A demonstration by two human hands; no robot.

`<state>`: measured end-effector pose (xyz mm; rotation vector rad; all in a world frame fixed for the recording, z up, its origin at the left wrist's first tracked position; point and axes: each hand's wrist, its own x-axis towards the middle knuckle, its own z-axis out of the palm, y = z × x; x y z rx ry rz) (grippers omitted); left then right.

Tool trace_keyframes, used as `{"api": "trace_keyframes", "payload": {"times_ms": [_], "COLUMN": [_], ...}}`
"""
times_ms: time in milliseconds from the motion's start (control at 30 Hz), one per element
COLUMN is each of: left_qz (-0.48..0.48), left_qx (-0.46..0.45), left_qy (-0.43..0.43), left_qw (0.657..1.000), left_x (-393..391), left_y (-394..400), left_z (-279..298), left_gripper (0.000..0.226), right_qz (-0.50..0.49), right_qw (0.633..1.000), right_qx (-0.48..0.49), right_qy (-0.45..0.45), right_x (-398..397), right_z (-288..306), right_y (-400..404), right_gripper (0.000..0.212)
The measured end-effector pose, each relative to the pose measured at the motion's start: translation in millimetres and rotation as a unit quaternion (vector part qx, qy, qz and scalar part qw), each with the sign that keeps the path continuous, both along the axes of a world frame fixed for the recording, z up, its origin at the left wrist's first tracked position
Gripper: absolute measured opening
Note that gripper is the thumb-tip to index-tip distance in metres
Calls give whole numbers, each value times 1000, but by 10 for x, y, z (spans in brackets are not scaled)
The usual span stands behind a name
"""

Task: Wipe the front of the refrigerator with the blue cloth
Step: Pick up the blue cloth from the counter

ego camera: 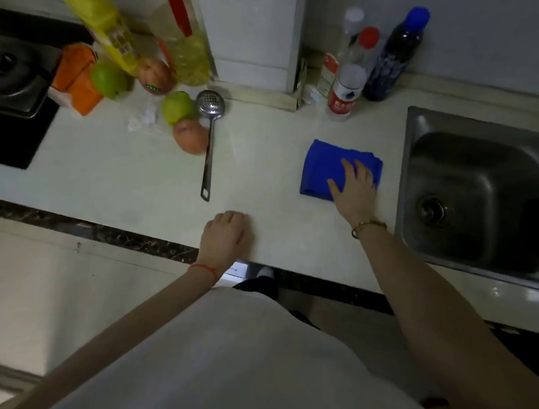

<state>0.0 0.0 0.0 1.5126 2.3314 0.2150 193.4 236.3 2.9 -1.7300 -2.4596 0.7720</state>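
Right hand [355,187] lies flat on the cloth [326,167], fingers spread, palm down over its right half; nothing is pinched. Left hand [227,236] rests curled into a loose fist on the surface [119,173] near its front edge, holding nothing, well apart from the cloth. A gold bangle [368,228] sits on the right wrist, a red string [203,268] on the left.

Folded and blue, the cloth lies on the surface just left of the steel sink [475,194]. Behind it, by the wall, stand a clear bottle [348,81] with a red label and red cap, its writing too blurred to read, and a dark bottle [396,56] with a blue cap. Further left a slotted spoon [209,135] lies with its handle toward the person. Beside it are two green fruits [177,106] and two reddish ones [189,135], one with a small sticker, unreadable. An orange carton [78,79], a yellow bag [99,16] and an oil bottle [184,42] stand behind. A black hob [9,87] is at far left.

Pale and glossy, the surface has a dark speckled front edge.
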Motion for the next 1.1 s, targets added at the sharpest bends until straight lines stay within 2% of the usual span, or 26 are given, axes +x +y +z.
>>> {"api": "trace_keyframes", "payload": {"times_ms": [67,167,333,433,500,600,733,800,967,1100], "left_qz": [-5,-10,5,25,58,179,321,399,584,693], "left_qx": [-24,-32,-45,-22,-13,22,63,81,69,54], "left_qy": [31,35,10,-6,-29,-95,-158,-189,-242,-288], "left_qw": [999,999,999,999,998,979,932,893,772,659], "left_x": [-45,-30,-26,7,63,217,534,773,1613,2459], "left_y": [35,11,-15,-71,-141,-272,-630,-878,-1696,-2348], "left_z": [-15,2,32,40,92,206,294,283,49,-98], "left_gripper": [30,35,33,28,33,30,21,19,22,23], "right_qz": [-10,-16,7,21,36,71,133,150,206,282], "right_qw": [999,996,992,994,997,996,984,977,954,938], "right_qx": [5,46,83,80,63,41,-10,-39,-115,-144], "right_qy": [-43,-81,-93,-67,-36,27,117,147,182,144], "right_x": [-103,-146,-126,-167,-160,-56,196,345,718,930], "right_z": [-47,-132,-110,-68,-41,-10,46,79,162,109], "right_y": [39,41,22,-49,-97,-235,-533,-683,-1073,-1350], "right_gripper": [69,74,66,55,47,41,38,35,32,33]}}
